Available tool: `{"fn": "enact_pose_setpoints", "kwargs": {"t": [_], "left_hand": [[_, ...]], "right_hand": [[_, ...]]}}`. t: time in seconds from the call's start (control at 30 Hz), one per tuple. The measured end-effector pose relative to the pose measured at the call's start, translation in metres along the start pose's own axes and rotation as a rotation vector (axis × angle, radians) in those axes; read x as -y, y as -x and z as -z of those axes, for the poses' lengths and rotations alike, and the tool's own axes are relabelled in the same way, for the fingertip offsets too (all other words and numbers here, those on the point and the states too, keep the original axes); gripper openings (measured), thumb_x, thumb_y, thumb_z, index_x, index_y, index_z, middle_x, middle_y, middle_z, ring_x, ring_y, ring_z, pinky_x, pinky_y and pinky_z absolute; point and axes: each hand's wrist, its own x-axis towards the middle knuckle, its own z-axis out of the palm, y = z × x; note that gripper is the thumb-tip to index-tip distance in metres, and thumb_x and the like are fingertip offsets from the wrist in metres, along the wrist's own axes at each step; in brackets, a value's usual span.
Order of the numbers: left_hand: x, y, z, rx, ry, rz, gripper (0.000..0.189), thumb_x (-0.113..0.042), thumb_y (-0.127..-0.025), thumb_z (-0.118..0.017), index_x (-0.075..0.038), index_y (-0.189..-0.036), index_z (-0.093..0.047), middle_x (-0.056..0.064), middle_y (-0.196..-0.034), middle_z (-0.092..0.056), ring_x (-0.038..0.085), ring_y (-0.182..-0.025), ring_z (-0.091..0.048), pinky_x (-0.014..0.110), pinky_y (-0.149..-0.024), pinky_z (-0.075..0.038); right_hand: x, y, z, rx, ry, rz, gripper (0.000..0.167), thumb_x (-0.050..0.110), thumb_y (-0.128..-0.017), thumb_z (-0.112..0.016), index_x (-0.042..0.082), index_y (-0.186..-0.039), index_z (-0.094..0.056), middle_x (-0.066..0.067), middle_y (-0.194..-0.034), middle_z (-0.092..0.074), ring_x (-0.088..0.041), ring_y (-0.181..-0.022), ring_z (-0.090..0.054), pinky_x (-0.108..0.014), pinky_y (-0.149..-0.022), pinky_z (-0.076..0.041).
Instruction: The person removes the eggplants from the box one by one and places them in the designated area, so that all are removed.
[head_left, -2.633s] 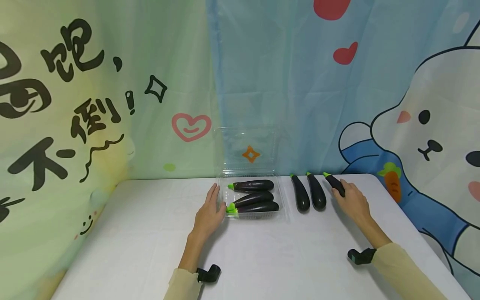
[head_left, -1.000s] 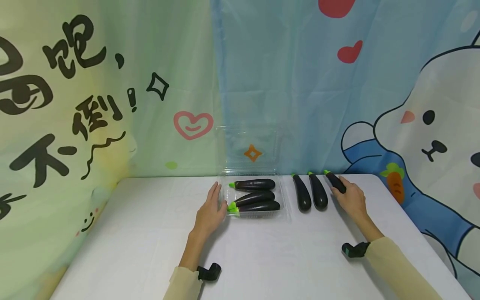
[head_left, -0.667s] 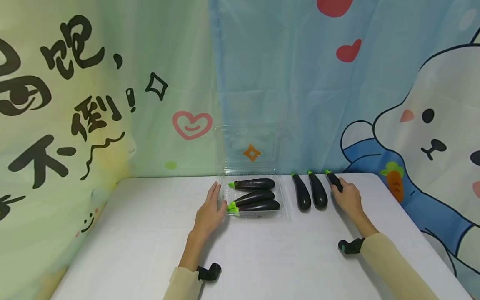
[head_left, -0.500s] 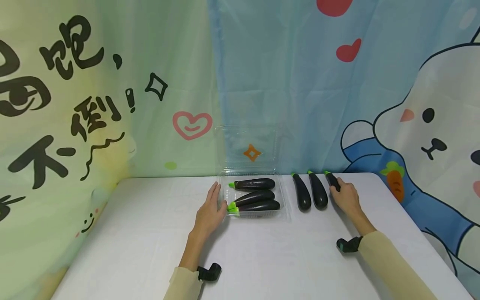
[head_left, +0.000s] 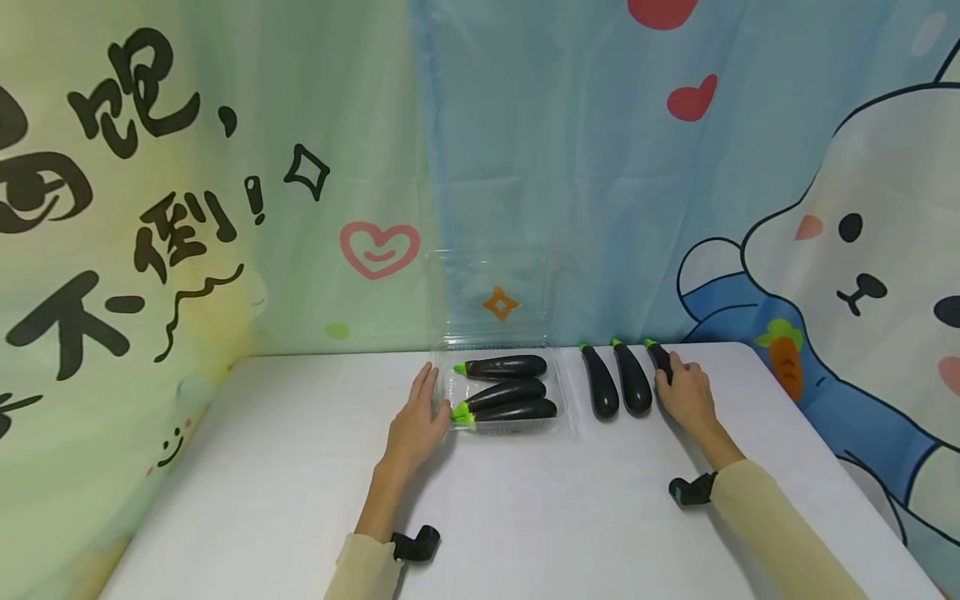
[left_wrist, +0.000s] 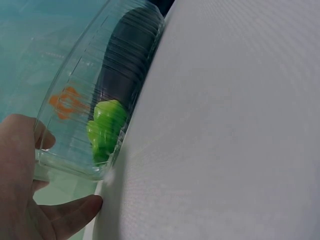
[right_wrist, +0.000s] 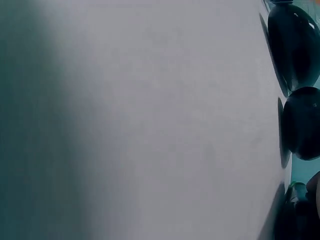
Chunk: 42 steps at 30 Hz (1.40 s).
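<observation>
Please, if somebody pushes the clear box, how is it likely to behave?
The box probably flexes a little, since its clear plastic looks thin. It may slide rather than tip, as it sits low and broad, with three eggplants lying inside. Its lid might wobble, as it looks thin and stands open at the back.

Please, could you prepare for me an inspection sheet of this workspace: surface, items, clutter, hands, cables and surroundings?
Surface: white table, bare in front of the items.
Items: clear box with its lid raised at the back; three eggplants lie inside, two more eggplants lie on the table to its right.
Clutter: nothing seen.
Hands: left hand touches the box's left side; right hand grips the rightmost eggplant.
Cables: nothing seen.
Surroundings: backdrop printed with writing, hearts and a cartoon animal; black device on each wrist.
</observation>
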Motion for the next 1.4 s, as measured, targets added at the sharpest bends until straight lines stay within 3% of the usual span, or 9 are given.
{"fn": "enact_pose_setpoints", "kwargs": {"t": [0.27, 0.47, 0.57, 0.8, 0.97, 1.23, 1.4], "left_hand": [[0.000, 0.000, 0.000, -0.009, -0.006, -0.010, 0.061, -0.031, -0.095, -0.046, -0.012, -0.152, -0.032, -0.002, -0.161, -0.027, 0.031, -0.092, -0.068, 0.044, -0.069, -0.053], [-0.001, 0.001, 0.000, -0.004, 0.006, -0.003, 0.061, -0.031, -0.095, -0.046, -0.013, -0.152, -0.032, -0.002, -0.161, -0.026, 0.034, -0.105, -0.066, 0.049, -0.077, -0.053], [0.000, 0.001, 0.001, -0.006, 0.005, -0.005, 0.061, -0.032, -0.096, -0.045, -0.013, -0.152, -0.031, -0.002, -0.161, -0.026, 0.033, -0.104, -0.066, 0.049, -0.077, -0.053], [0.000, 0.000, 0.001, -0.001, 0.010, -0.003, 0.061, -0.032, -0.096, -0.046, -0.013, -0.152, -0.031, -0.003, -0.161, -0.025, 0.031, -0.098, -0.068, 0.046, -0.073, -0.053], [0.000, 0.000, -0.001, 0.002, 0.010, -0.006, 0.061, -0.032, -0.095, -0.046, -0.012, -0.152, -0.032, -0.002, -0.161, -0.026, 0.032, -0.105, -0.066, 0.048, -0.077, -0.054], [0.001, 0.001, -0.002, -0.002, 0.005, -0.013, 0.061, -0.032, -0.095, -0.046, -0.013, -0.152, -0.032, -0.003, -0.161, -0.026, 0.031, -0.107, -0.066, 0.047, -0.077, -0.054], [0.001, 0.000, -0.002, -0.008, 0.008, -0.018, 0.061, -0.031, -0.096, -0.046, -0.012, -0.152, -0.032, -0.002, -0.161, -0.026, 0.031, -0.106, -0.066, 0.047, -0.075, -0.054]], "right_hand": [[0.000, -0.003, 0.010, 0.208, 0.023, 0.004, 0.058, 0.020, -0.100, -0.024, -0.014, -0.147, -0.018, -0.047, -0.130, -0.032, -0.062, -0.116, -0.035, -0.066, -0.096, -0.035], [0.002, -0.003, 0.010, 0.213, 0.049, 0.017, 0.056, 0.018, -0.100, -0.027, -0.014, -0.144, -0.020, -0.046, -0.126, -0.034, -0.060, -0.112, -0.039, -0.064, -0.089, -0.038], [0.004, -0.003, 0.009, 0.209, 0.051, 0.011, 0.056, 0.018, -0.099, -0.028, -0.014, -0.144, -0.020, -0.045, -0.126, -0.034, -0.059, -0.111, -0.039, -0.063, -0.088, -0.038], [0.005, -0.003, 0.008, 0.149, -0.002, -0.029, 0.059, 0.020, -0.097, -0.035, -0.016, -0.143, -0.024, -0.044, -0.123, -0.038, -0.055, -0.108, -0.042, -0.062, -0.086, -0.040], [0.008, -0.002, 0.004, 0.086, -0.017, -0.053, 0.056, 0.018, -0.095, -0.042, -0.016, -0.138, -0.032, -0.042, -0.120, -0.040, -0.053, -0.105, -0.045, -0.060, -0.083, -0.042], [0.009, -0.003, 0.005, 0.059, -0.005, -0.085, 0.058, 0.020, -0.096, -0.044, -0.016, -0.139, -0.030, -0.043, -0.126, -0.036, -0.056, -0.111, -0.042, -0.063, -0.086, -0.041], [0.014, -0.006, 0.012, -0.094, -0.047, -0.041, 0.056, 0.020, -0.096, -0.048, -0.015, -0.139, -0.034, -0.042, -0.134, -0.035, -0.057, -0.120, -0.036, -0.065, -0.096, -0.034]]}}
